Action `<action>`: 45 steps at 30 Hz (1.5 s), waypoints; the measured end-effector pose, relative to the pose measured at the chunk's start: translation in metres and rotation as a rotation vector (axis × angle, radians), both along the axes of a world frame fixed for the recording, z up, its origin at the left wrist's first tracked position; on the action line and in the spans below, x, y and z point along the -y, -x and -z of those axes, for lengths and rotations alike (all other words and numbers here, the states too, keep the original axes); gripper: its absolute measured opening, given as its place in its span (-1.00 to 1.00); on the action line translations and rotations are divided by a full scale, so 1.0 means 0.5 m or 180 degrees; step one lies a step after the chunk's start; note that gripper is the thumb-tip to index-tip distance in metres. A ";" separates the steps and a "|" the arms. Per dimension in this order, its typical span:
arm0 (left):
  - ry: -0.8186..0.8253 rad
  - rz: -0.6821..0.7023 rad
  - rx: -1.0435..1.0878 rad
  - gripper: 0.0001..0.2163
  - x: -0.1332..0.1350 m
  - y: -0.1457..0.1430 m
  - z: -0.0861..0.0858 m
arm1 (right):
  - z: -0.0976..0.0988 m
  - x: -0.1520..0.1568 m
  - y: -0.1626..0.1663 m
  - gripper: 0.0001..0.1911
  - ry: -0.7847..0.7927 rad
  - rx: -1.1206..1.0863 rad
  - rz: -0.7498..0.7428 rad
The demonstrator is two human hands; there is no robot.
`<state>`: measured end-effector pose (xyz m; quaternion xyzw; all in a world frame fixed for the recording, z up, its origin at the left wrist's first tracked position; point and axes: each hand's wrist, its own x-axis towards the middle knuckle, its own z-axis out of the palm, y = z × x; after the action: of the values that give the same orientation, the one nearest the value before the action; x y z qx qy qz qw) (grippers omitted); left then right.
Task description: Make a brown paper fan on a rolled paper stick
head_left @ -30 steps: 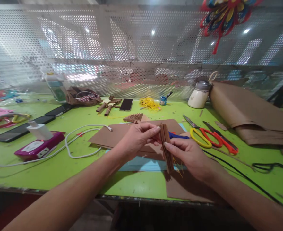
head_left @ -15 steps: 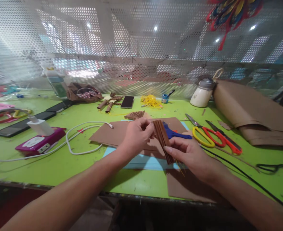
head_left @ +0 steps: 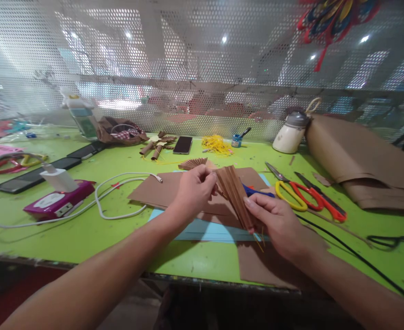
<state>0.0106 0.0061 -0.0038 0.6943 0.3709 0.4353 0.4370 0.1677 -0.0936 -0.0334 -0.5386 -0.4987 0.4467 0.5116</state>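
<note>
A pleated brown paper fan (head_left: pixel 235 195) is held up over the middle of the table, partly spread at its upper end and narrow at its lower end. My right hand (head_left: pixel 274 220) grips its right side, thumb lying in front. At the upper left edge my left hand (head_left: pixel 197 185) is closed in a pinch on the paper. Thin yellow strands hang from the narrow end. Behind the fan a blue tool (head_left: pixel 259 191) is mostly hidden. Beneath lie brown paper sheets (head_left: pixel 164 188) on light blue sheets (head_left: pixel 202 230). Another spread pleated fan (head_left: pixel 193 163) rests just beyond my left hand.
Two pairs of scissors, yellow and red-handled (head_left: pixel 293 201) and red-handled (head_left: pixel 335 211), lie at right near a large folded brown paper (head_left: pixel 367 156). A purple power strip (head_left: pixel 59 199) with a white cable (head_left: pixel 101 211) sits left. Yellow raffia (head_left: pixel 217 144) and a phone (head_left: pixel 183 145) lie behind.
The fan's upper end has spread wider, and its pleats have opened out. My right hand has shifted slightly right, while my left hand has moved slightly left.
</note>
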 end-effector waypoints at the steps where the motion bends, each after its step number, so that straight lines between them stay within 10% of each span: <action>1: 0.0054 -0.0002 0.0030 -0.82 -0.001 -0.001 0.001 | 0.000 0.000 0.000 -0.65 0.0027 -0.0059 0.0007; 33: 0.0925 0.0246 0.0249 -0.79 -0.016 -0.007 -0.006 | 0.016 -0.009 -0.001 -0.76 -0.0208 0.0332 -0.0123; 45: 0.1804 0.1493 0.0499 -0.89 0.040 -0.015 0.000 | 0.012 -0.011 -0.001 -0.78 -0.0246 0.0139 -0.0016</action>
<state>0.0182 -0.0140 -0.0037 0.5764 0.2730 0.2553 0.7267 0.1682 -0.0880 -0.0392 -0.5267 -0.5279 0.4166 0.5199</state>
